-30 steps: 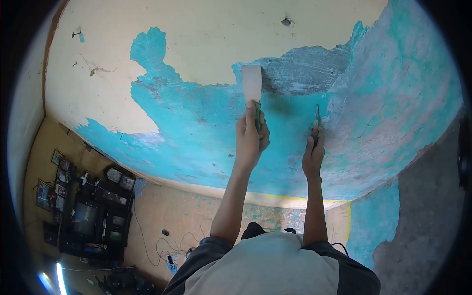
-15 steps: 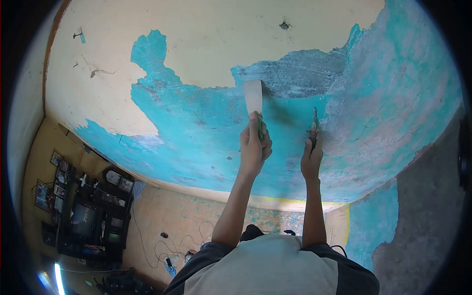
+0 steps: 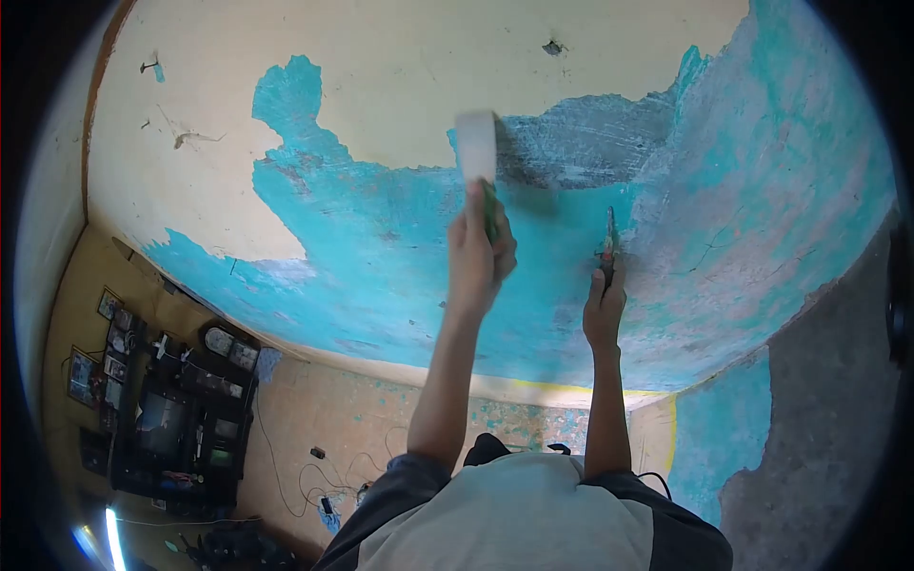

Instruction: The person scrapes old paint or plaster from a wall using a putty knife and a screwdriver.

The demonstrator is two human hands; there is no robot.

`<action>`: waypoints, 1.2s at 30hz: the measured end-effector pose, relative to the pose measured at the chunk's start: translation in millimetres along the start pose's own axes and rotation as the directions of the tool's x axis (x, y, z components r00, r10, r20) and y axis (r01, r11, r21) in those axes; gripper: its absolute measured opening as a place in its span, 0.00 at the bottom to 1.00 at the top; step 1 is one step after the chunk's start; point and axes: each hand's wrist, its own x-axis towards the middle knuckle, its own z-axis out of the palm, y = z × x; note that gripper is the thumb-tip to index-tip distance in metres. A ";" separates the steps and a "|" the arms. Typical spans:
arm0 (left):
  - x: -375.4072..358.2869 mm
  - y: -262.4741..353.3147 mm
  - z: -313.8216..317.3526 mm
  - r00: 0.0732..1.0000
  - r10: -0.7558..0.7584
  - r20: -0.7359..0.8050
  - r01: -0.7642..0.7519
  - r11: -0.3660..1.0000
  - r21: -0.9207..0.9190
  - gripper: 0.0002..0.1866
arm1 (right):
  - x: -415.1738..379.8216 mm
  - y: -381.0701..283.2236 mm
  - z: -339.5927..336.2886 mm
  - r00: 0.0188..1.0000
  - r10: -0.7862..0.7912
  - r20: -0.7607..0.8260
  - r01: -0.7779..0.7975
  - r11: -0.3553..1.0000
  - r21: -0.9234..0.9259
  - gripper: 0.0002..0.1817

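Nothing legible in your view
You can read no word, brand or number on your scraper (image 3: 477, 147), your shirt (image 3: 514, 509) or the wall (image 3: 381, 219).

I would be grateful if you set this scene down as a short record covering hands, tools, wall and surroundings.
Left hand: grips a scraper by its green handle
Scraper blade: points up the wall, blurred; contact cannot be told
Right hand: holds a thin pointed tool, tip up; exact kind unclear
Wall: cream above, turquoise below, with a gray patch right of the blade
Background left: dark cabinet; lit tube lamp
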 end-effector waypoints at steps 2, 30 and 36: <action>6.0 18.1 0.6 0.999 -0.007 -0.033 0.007 1.000 -0.014 0.26 | -1.2 2.5 2.0 0.999 -0.033 -0.030 0.032 0.999 -0.020 0.24; -18.8 -10.6 -8.6 0.995 -0.059 -0.077 0.059 0.998 0.002 0.26 | 3.7 14.3 3.3 0.979 -0.194 -0.068 0.193 0.981 -0.021 0.24; 2.7 26.6 4.4 0.997 0.015 -0.069 -0.013 0.999 0.030 0.26 | 1.9 1.7 -2.1 1.000 -0.017 -0.009 0.017 0.999 -0.030 0.21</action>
